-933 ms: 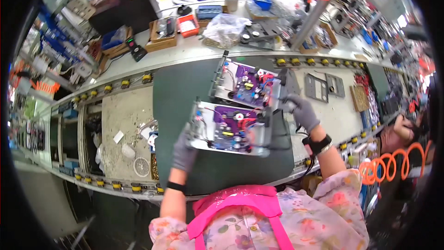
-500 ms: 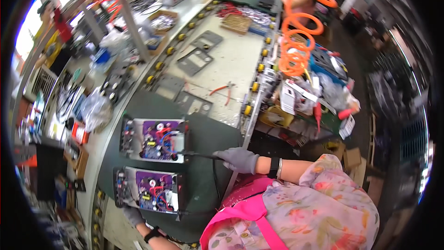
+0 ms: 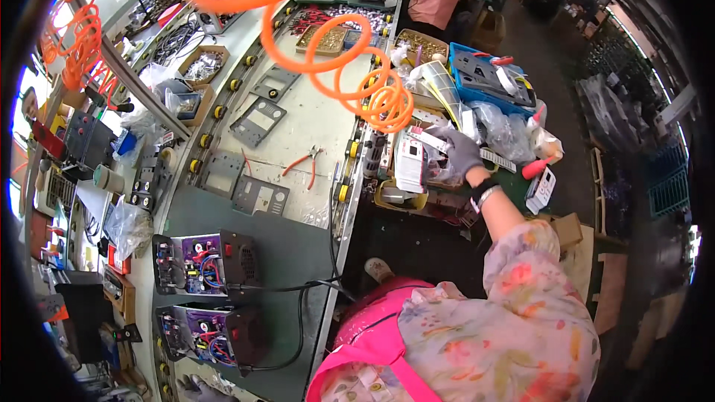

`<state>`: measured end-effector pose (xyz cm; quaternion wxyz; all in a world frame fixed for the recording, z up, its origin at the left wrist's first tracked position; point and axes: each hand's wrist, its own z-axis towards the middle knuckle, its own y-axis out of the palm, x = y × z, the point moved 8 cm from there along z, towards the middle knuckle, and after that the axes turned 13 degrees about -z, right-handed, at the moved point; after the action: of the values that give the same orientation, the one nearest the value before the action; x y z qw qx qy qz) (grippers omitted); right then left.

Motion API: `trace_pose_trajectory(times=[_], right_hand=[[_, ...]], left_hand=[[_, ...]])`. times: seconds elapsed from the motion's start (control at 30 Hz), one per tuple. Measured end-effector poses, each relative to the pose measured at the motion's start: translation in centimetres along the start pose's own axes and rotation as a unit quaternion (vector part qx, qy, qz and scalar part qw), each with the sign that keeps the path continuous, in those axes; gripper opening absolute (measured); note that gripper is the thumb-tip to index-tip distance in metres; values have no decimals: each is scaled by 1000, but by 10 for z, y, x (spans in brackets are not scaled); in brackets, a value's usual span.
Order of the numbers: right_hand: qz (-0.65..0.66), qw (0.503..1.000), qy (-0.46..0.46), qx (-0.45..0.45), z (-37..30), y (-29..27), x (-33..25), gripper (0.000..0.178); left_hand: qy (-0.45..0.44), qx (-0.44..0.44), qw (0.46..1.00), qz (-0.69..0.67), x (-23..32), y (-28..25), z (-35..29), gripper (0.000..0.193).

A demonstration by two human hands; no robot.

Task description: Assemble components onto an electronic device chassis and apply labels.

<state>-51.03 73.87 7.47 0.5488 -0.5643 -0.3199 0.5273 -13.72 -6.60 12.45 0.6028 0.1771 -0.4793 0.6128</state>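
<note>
White printed cards (image 3: 410, 167) stand stacked among small parts on the right, beyond the conveyor edge, apparently kept within arm's reach. The right hand (image 3: 462, 150), gloved grey, is extended over them, fingers bent at a white strip (image 3: 429, 138); whether they are closed on it cannot be told. The left hand (image 3: 202, 389) is well apart at the near left, by the nearer open unit (image 3: 205, 333); its grip cannot be determined. That unit and the farther open unit (image 3: 199, 264) sit side by side on a green mat (image 3: 287, 242), open tops up, presumably leaving their boards accessible. Black cables (image 3: 302, 313) trail right. Beyond, orange-handled pliers (image 3: 310, 169) and grey panels (image 3: 254, 135) lie flat on the pale worktop (image 3: 313, 126).
</note>
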Motion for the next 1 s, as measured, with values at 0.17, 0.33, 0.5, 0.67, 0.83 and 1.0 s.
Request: trace_pose_trajectory(times=[0.17,0.33,0.5,0.67,0.83,1.0], right_hand=[[-256,949,-25,-182,47,65,25,23],[23,978,-5,-209,61,80,39,33],[549,810,55,-200,40,30,-2,33],[682,707,19,-185,-30,-40,-103,19],[666,705,-12,-246,-120,-48,-219,19],[698,614,-103,-353,-177,-46,-297,22]], left_hand=[[104,-50,991,-69,144,44,-39,63],[44,-127,982,-129,206,100,-76,54],[-47,-275,922,-270,255,177,-138,61],[-99,-450,830,-313,311,236,-206,66],[119,-532,781,-303,360,246,-228,80],[-47,-529,800,-280,316,216,-219,74]])
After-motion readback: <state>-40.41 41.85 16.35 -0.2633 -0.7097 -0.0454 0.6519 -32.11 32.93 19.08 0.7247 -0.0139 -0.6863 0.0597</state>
